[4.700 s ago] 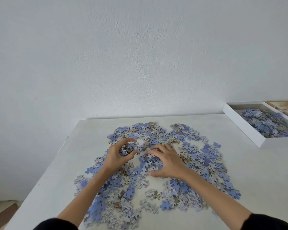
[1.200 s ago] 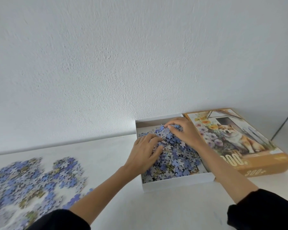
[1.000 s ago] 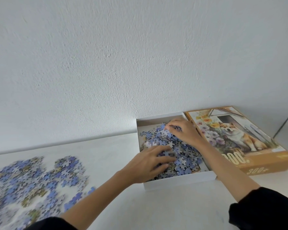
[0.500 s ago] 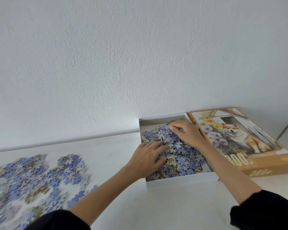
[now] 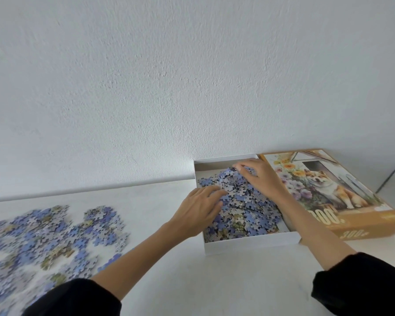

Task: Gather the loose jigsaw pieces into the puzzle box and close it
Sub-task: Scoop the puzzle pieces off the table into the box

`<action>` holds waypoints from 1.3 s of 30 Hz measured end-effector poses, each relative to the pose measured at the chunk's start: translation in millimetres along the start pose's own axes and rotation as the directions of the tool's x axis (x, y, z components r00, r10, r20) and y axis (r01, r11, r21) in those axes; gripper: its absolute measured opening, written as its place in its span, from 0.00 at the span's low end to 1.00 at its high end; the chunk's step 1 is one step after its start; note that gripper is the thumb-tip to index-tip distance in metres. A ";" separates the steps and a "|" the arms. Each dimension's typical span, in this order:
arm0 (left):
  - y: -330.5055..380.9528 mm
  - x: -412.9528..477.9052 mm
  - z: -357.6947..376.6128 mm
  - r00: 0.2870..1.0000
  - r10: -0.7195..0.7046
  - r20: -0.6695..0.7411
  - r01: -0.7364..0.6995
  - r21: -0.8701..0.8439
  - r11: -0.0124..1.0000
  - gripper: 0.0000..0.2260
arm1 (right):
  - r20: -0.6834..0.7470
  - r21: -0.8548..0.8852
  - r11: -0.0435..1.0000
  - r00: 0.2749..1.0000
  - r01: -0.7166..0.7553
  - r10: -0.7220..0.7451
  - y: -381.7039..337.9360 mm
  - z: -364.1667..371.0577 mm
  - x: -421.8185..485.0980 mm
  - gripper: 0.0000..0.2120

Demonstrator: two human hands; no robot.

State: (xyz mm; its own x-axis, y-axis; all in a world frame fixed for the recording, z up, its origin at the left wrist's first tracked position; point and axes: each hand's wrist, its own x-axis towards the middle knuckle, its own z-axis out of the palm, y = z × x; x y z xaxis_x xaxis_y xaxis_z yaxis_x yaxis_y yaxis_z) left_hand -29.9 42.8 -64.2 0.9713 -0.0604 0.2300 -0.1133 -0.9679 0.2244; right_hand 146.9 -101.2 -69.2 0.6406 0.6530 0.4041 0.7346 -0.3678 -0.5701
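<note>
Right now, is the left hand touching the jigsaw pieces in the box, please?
Touching; the head view shows the left hand lying directly on the jigsaw pieces.

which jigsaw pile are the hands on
The pile inside the white box: left hand and right hand touch it. The loose pieces lie spread on the table.

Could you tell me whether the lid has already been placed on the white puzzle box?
No, the lid lies face up beside the open puzzle box, to its right, and the pieces inside are uncovered.
</note>
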 end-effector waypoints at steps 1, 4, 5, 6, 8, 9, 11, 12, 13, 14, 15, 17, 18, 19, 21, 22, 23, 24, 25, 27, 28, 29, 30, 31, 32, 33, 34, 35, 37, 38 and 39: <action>-1.6 -3.5 -4.4 1.000 0.003 -0.019 -0.003 -0.018 1.000 0.20 | -0.012 0.020 1.000 1.000 0.000 0.000 -5.0 -1.7 -0.1 0.13; -7.7 -17.7 -23.5 0.995 0.020 -0.096 -0.027 -0.072 0.997 0.19 | -0.061 0.089 0.995 0.997 0.044 -0.039 -27.3 -0.3 -0.7 0.10; -10.4 -24.5 -29.8 0.993 0.029 -0.112 -0.038 -0.084 0.996 0.18 | -0.071 0.109 0.992 0.996 0.062 -0.054 -37.1 2.6 -1.2 0.09; -13.4 -32.5 -35.1 0.992 0.035 -0.118 -0.046 -0.094 0.995 0.16 | -0.073 0.124 0.989 0.995 0.075 -0.066 -46.6 6.3 -1.2 0.09; -21.2 -51.5 -41.9 0.992 0.052 -0.116 -0.063 -0.095 0.993 0.12 | -0.056 0.148 0.985 0.995 0.087 -0.079 -67.3 14.6 -0.7 0.08; -24.9 -62.2 -44.5 0.992 0.058 -0.114 -0.068 -0.088 0.994 0.12 | -0.045 0.158 0.983 0.995 0.092 -0.086 -78.0 19.4 -1.0 0.09; -33.7 -84.8 -50.9 0.993 0.050 -0.108 -0.059 -0.079 0.995 0.12 | -0.029 0.180 0.977 0.993 0.114 -0.111 -98.7 30.1 -2.1 0.09; -39.2 -96.4 -55.3 0.993 0.039 -0.111 -0.048 -0.079 0.996 0.12 | -0.021 0.196 0.973 0.992 0.125 -0.124 -109.9 36.1 -3.0 0.09; -45.3 -107.9 -60.4 0.993 0.026 -0.114 -0.036 -0.081 0.996 0.13 | -0.010 0.212 0.968 0.991 0.131 -0.131 -120.8 42.6 -4.2 0.09; -51.6 -119.8 -66.3 0.993 0.010 -0.120 -0.020 -0.085 0.996 0.13 | -0.001 0.221 0.966 0.990 0.136 -0.139 -131.9 49.6 -5.9 0.09; -58.6 -131.7 -72.5 0.992 -0.012 -0.125 0.001 -0.089 0.996 0.13 | 0.004 0.220 0.964 0.989 0.146 -0.150 -142.9 57.2 -7.7 0.08; -75.6 -157.2 -83.9 0.990 -0.060 -0.126 0.048 -0.099 0.994 0.11 | 0.016 0.223 0.961 0.985 0.163 -0.171 -166.3 75.2 -13.4 0.08; -84.4 -170.6 -89.4 0.989 -0.081 -0.126 0.068 -0.100 0.993 0.12 | 0.030 0.234 0.959 0.985 0.159 -0.170 -178.1 86.0 -17.4 0.08; -93.9 -184.3 -94.3 0.987 -0.101 -0.125 0.089 -0.095 0.992 0.12 | 0.047 0.246 0.958 0.985 0.149 -0.165 -190.1 98.0 -22.4 0.08; -114.2 -213.6 -103.0 0.983 -0.149 -0.111 0.139 -0.088 0.986 0.13 | 0.084 0.264 0.955 0.983 0.135 -0.162 -213.9 123.7 -32.6 0.08; -123.9 -228.8 -107.2 0.979 -0.181 -0.096 0.173 -0.087 0.981 0.15 | 0.111 0.265 0.955 0.980 0.133 -0.167 -225.5 136.6 -37.4 0.08; -133.7 -245.0 -110.9 0.973 -0.218 -0.072 0.212 -0.084 0.974 0.19 | 0.149 0.266 0.955 0.973 0.130 -0.174 -237.0 149.3 -41.9 0.09; -142.1 -261.2 -114.5 0.968 -0.246 -0.047 0.242 -0.078 0.967 0.24 | 0.200 0.271 0.955 0.963 0.121 -0.178 -249.1 160.4 -46.2 0.10; -151.0 -278.1 -117.6 0.964 -0.266 -0.013 0.264 -0.072 0.962 0.28 | 0.262 0.275 0.957 0.950 0.098 -0.172 -261.6 170.2 -50.7 0.11; -169.5 -312.6 -121.6 0.952 -0.295 0.077 0.299 -0.043 0.953 0.34 | 0.406 0.267 0.962 0.900 0.052 -0.161 -284.8 189.0 -62.1 0.20; -178.2 -329.4 -123.1 0.939 -0.320 0.125 0.325 -0.024 0.946 0.36 | 0.483 0.248 0.967 0.860 0.048 -0.166 -295.2 197.6 -68.2 0.29; -185.8 -344.7 -125.2 0.923 -0.347 0.166 0.354 -0.014 0.935 0.37 | 0.560 0.214 0.975 0.811 0.056 -0.169 -303.0 207.5 -74.2 0.37; -192.6 -358.5 -127.2 0.908 -0.371 0.195 0.381 -0.014 0.925 0.39 | 0.629 0.160 0.984 0.761 0.076 -0.161 -309.4 217.3 -80.1 0.45; -198.8 -370.9 -129.0 0.896 -0.390 0.211 0.400 -0.009 0.916 0.42 | 0.689 0.087 0.991 0.712 0.104 -0.135 -314.5 226.4 -85.6 0.49; -204.9 -382.6 -130.4 0.888 -0.406 0.215 0.413 0.009 0.910 0.44 | 0.735 0.013 0.991 0.671 0.133 -0.100 -318.8 234.6 -91.1 0.53; -212.1 -393.5 -131.7 0.878 -0.425 0.222 0.429 0.034 0.903 0.47 | 0.758 -0.045 0.987 0.649 0.152 -0.066 -322.3 241.5 -95.8 0.55; -219.3 -403.4 -133.7 0.865 -0.447 0.229 0.448 0.052 0.893 0.49 | 0.764 -0.083 0.983 0.644 0.165 -0.044 -326.0 246.0 -100.2 0.56; -228.3 -413.7 -135.8 0.848 -0.472 0.243 0.472 0.060 0.879 0.51 | 0.759 -0.110 0.978 0.651 0.179 -0.033 -330.3 248.6 -104.5 0.57; -246.1 -435.2 -140.7 0.808 -0.506 0.302 0.514 0.061 0.856 0.54 | 0.739 -0.169 0.962 0.673 0.213 -0.020 -337.5 251.6 -113.3 0.57; -253.3 -446.0 -142.7 0.787 -0.514 0.343 0.530 0.053 0.847 0.55 | 0.730 -0.197 0.954 0.683 0.226 -0.011 -341.9 251.7 -117.7 0.57; -257.7 -455.9 -144.3 0.773 -0.513 0.374 0.538 0.045 0.842 0.57 | 0.719 -0.222 0.948 0.695 0.230 -0.001 -345.6 253.3 -121.6 0.56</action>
State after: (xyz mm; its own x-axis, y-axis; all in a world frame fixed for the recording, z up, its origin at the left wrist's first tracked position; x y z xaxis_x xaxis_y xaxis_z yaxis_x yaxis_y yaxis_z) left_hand -473.7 355.0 -90.3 0.8868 0.3588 -0.2912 0.4361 -0.8583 0.2704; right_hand -241.5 114.2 -102.5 0.2839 0.9301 -0.2330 0.8932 -0.3449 -0.2885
